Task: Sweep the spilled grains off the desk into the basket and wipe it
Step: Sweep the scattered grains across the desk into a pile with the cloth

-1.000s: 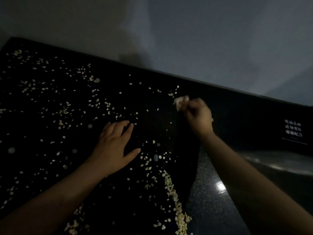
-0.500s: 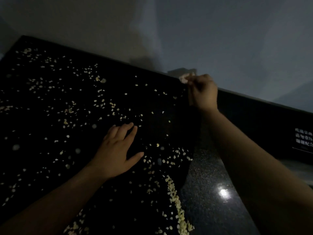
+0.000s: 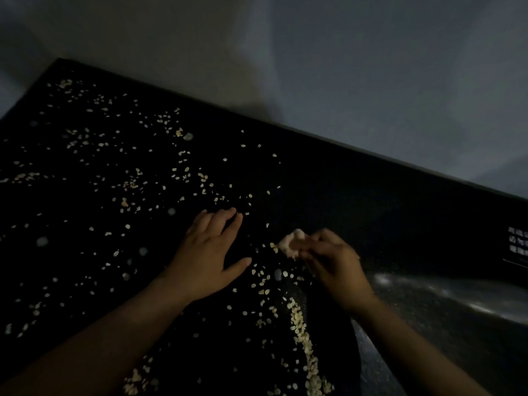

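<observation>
Pale grains lie scattered over the black desk. A denser line of grains runs toward the near edge. My left hand rests flat on the desk with fingers straight. Just to its right, my right hand pinches a small crumpled pale wad, tissue or cloth I cannot tell, pressed low on the desk by the top of that line. The hand is motion-blurred. No basket is in view.
A grey wall rises behind the desk's far edge. A speckled glossy dark surface adjoins the desk at the lower right. A small white-lettered label sits at the right edge. The scene is dim.
My right hand with the wad has come back from the desk's far edge toward me, down to the grains beside my left hand. The left hand has stayed flat in place.
</observation>
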Motion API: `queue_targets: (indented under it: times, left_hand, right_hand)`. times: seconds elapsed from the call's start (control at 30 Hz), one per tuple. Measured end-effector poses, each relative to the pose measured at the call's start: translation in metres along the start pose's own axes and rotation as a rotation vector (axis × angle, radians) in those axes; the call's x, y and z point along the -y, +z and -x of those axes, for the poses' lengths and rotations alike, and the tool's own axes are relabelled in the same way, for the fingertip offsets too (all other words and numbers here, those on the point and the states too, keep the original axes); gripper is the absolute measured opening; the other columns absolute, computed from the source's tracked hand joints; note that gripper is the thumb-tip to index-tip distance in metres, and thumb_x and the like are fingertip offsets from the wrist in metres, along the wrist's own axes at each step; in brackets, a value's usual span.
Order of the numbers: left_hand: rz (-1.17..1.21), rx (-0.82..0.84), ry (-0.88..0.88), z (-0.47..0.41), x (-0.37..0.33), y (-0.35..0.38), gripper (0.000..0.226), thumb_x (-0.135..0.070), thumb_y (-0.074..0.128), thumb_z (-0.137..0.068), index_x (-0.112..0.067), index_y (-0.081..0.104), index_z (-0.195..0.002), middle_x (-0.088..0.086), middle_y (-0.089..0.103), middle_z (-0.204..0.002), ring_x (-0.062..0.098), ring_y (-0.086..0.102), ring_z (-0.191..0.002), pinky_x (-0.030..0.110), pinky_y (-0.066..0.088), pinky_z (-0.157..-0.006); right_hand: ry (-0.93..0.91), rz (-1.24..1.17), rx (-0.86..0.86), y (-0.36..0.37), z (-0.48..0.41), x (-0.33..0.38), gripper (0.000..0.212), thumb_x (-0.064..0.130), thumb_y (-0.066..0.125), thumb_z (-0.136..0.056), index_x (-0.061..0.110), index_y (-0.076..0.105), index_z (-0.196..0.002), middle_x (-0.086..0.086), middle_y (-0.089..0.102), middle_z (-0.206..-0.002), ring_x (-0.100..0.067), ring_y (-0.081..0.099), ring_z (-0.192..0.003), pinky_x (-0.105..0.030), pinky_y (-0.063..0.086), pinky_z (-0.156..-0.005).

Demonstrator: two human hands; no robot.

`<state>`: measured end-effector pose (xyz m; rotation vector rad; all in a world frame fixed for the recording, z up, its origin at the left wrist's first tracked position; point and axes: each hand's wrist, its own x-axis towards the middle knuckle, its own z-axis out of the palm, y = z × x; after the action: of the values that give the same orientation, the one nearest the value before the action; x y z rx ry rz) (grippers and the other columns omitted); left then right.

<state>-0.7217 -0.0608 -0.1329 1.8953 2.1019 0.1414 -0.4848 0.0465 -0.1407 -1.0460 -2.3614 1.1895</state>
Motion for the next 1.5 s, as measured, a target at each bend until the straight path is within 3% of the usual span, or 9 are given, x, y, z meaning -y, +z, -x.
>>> queue_targets:
  times: [0.23, 0.33, 0.43, 0.6, 0.77, 1.07, 1.2, 1.3, 1.5]
  left_hand:
    - [0.004, -0.02, -0.013, 0.002, -0.001, 0.004, 0.081, -0.064, 0.038, -0.083, -0.009, 0.038, -0.143, 0.008, 0.038, -0.147, 0.019, 0.016, -0.131, 0.038, 0.014, -0.106]
    - [-0.001, -0.036, -0.007, 0.001, -0.001, 0.005, 0.081, -0.065, 0.035, -0.083, -0.011, 0.036, -0.144, 0.007, 0.036, -0.148, 0.018, 0.015, -0.132, 0.038, 0.008, -0.109]
    - [0.059, -0.029, -0.024, 0.001, 0.0, 0.007, 0.084, -0.068, 0.027, -0.084, -0.017, 0.023, -0.15, 0.0, 0.021, -0.154, 0.013, 0.007, -0.138, 0.034, -0.005, -0.115]
    - [0.082, -0.033, -0.031, 0.003, 0.003, 0.006, 0.083, -0.068, 0.028, -0.084, -0.015, 0.029, -0.148, -0.001, 0.025, -0.152, 0.014, 0.016, -0.141, 0.035, -0.005, -0.118]
    - [0.168, -0.052, -0.097, 0.013, 0.009, -0.004, 0.084, -0.068, 0.022, -0.084, -0.015, 0.025, -0.149, -0.006, 0.018, -0.155, 0.007, 0.007, -0.144, 0.027, -0.009, -0.117]
    - [0.06, -0.025, -0.174, 0.014, 0.057, -0.016, 0.091, -0.072, 0.015, -0.08, -0.017, 0.009, -0.152, -0.006, -0.004, -0.16, 0.007, -0.018, -0.143, 0.031, -0.011, -0.117]
    - [0.02, 0.042, -0.217, 0.01, 0.084, -0.02, 0.098, -0.077, 0.011, -0.075, -0.015, 0.002, -0.152, -0.002, -0.011, -0.159, 0.01, -0.02, -0.143, 0.033, -0.013, -0.117]
    - [0.014, 0.052, -0.205, 0.012, 0.091, -0.018, 0.098, -0.077, 0.012, -0.077, -0.014, 0.008, -0.152, -0.002, -0.008, -0.16, 0.011, -0.014, -0.145, 0.038, -0.009, -0.118]
    - [0.105, 0.049, -0.188, 0.017, 0.098, -0.019, 0.096, -0.077, 0.013, -0.076, -0.02, 0.005, -0.152, -0.01, -0.012, -0.158, 0.005, -0.017, -0.143, 0.036, -0.01, -0.118]
  right_hand:
    - [0.03, -0.029, -0.366, -0.028, -0.096, -0.002, 0.034, 0.006, 0.062, -0.089, 0.039, 0.068, -0.098, 0.001, 0.055, -0.088, -0.003, 0.055, -0.073, -0.019, 0.047, -0.072]
    - [0.126, -0.037, -0.467, -0.021, -0.17, -0.012, 0.013, 0.019, 0.062, -0.091, 0.023, 0.074, -0.095, -0.001, 0.06, -0.095, -0.011, 0.061, -0.083, -0.03, 0.052, -0.086]
    - [0.177, 0.063, -0.418, -0.003, -0.194, -0.016, 0.019, 0.026, 0.061, -0.093, 0.018, 0.073, -0.104, -0.005, 0.061, -0.106, -0.014, 0.059, -0.094, -0.014, 0.037, -0.088]
    - [-0.105, 0.157, -0.238, 0.017, -0.123, -0.005, 0.018, 0.014, 0.062, -0.091, 0.013, 0.072, -0.106, -0.004, 0.057, -0.093, -0.014, 0.056, -0.083, -0.021, 0.044, -0.076]
    - [-0.141, 0.038, -0.033, 0.02, -0.041, 0.006, 0.022, 0.008, 0.064, -0.089, 0.019, 0.073, -0.106, 0.008, 0.051, -0.087, -0.004, 0.054, -0.08, -0.015, 0.043, -0.072]
    - [-0.018, 0.096, -0.475, -0.001, -0.19, 0.023, 0.019, 0.016, 0.059, -0.092, 0.01, 0.073, -0.103, -0.003, 0.052, -0.09, -0.011, 0.052, -0.078, -0.002, 0.031, -0.07]
    - [0.13, 0.192, -0.391, 0.027, -0.232, 0.013, 0.024, 0.026, 0.055, -0.097, 0.013, 0.071, -0.108, -0.012, 0.058, -0.105, -0.025, 0.058, -0.093, -0.014, 0.031, -0.074]
    - [-0.01, 0.192, -0.339, 0.047, -0.208, 0.016, 0.018, 0.02, 0.062, -0.093, 0.012, 0.073, -0.105, -0.009, 0.06, -0.095, -0.021, 0.059, -0.086, -0.006, 0.032, -0.072]
    - [-0.161, 0.076, 0.011, 0.053, -0.094, 0.038, 0.025, 0.008, 0.062, -0.09, 0.02, 0.07, -0.11, 0.003, 0.052, -0.09, -0.005, 0.054, -0.081, -0.008, 0.039, -0.073]
